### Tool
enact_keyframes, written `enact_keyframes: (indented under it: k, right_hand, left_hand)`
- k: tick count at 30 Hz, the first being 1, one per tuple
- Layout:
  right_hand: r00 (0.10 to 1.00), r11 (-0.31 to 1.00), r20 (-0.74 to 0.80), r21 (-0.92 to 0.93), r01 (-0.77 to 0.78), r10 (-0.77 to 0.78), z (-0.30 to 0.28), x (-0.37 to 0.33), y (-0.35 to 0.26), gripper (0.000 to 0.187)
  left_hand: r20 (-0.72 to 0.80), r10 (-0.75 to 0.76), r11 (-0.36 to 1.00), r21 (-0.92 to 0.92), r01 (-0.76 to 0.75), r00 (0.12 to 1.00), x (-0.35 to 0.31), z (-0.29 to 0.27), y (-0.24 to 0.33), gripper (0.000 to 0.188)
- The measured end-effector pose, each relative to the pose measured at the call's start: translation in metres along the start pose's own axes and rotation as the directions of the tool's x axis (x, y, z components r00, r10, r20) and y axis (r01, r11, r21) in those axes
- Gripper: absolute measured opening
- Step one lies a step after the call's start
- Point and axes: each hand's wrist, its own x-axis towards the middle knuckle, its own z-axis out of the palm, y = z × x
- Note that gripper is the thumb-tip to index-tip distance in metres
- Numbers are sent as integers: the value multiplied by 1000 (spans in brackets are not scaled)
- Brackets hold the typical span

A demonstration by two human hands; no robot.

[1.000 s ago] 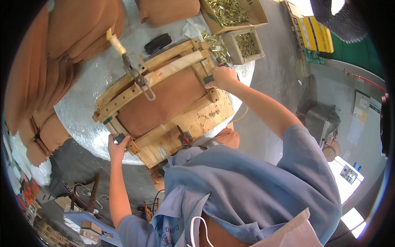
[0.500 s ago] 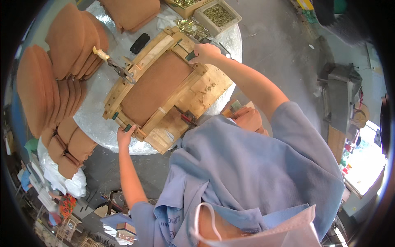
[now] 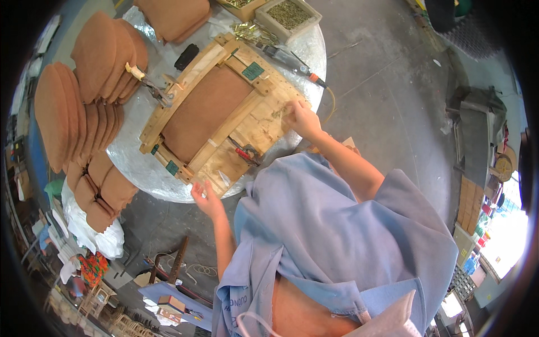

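Observation:
A brown flat panel (image 3: 209, 112) lies inside a wooden frame jig (image 3: 227, 135) on the round table. Green pieces (image 3: 252, 70) sit on the short sides of the jig. My left hand (image 3: 206, 199) hovers at the jig's near left corner, fingers apart and holding nothing. At the right of the jig's board my right hand (image 3: 303, 119) has its fingers bent down beside a scatter of small pieces (image 3: 276, 113). Those fingertips look pinched together; what is between them is too small to make out.
Stacks of brown panels (image 3: 56, 118) stand at the left. A toggle clamp (image 3: 149, 84) and a red-handled clamp (image 3: 246, 155) are fixed to the jig. Behind it are a power tool (image 3: 286, 58), loose brass hardware (image 3: 255, 33) and a hardware bin (image 3: 289, 17).
Both hands have let go of the green pieces at the jig's ends. My right hand came nearer to the scattered small pieces; my left hand moved right and nearer to me.

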Motion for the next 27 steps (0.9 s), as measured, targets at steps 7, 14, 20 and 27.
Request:
enact_keyframes:
  k: [7, 14, 20, 27]
  right_hand:
    - [990, 976, 47, -166, 143, -137, 17, 46, 6, 20]
    - [974, 976, 167, -131, 173, -151, 8, 66, 7, 15]
    - [950, 943, 187, 270, 196, -251, -33, 41, -73, 19]
    - [846, 809, 150, 415, 416, -511, -65, 17, -119, 21]
  left_hand:
    - [169, 104, 989, -123, -83, 980, -30, 72, 44, 40]
    - [390, 42, 901, -412, 133, 920, -6, 133, 104, 31]
    - [694, -47, 586, -564, 582, 719, 18, 177, 145, 65]
    - [806, 195, 148, -588, 795, 559, 15, 185, 171, 89]
